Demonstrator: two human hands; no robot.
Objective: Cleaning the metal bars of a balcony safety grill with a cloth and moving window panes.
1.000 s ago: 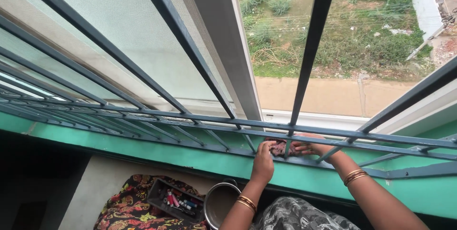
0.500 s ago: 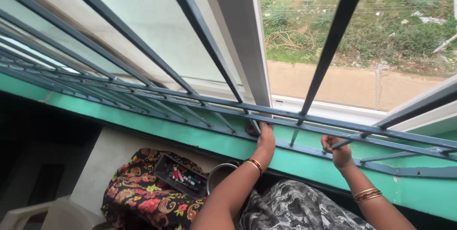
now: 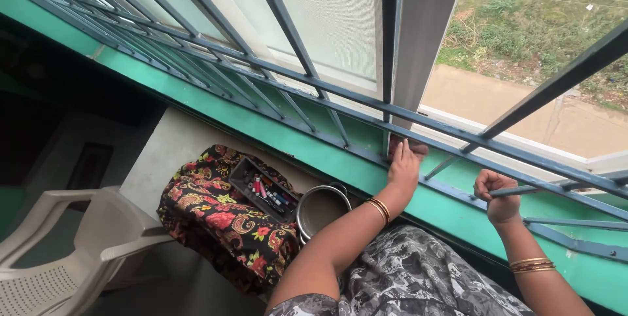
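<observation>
My left hand (image 3: 403, 167) lies flat on a dark reddish cloth (image 3: 419, 150) and presses it against the green window sill (image 3: 307, 149), just under the lower rail of the blue-grey metal grille (image 3: 314, 84). Only a small edge of the cloth shows past my fingers. My right hand (image 3: 498, 197) is closed in a fist around a short grille bar (image 3: 523, 190) further right. Gold bangles ring both wrists.
Below the sill stand a steel pot (image 3: 320, 208) and a dark tray of small colourful items (image 3: 265, 188) on a floral cloth cover (image 3: 216, 221). A white plastic chair (image 3: 59, 244) is at the lower left. Beyond the grille are a mesh screen, grass and a path.
My right hand has let go of the cloth and gripped a grille bar. My left hand keeps the cloth on the sill. The view has swung down and left, bringing the chair into sight.
</observation>
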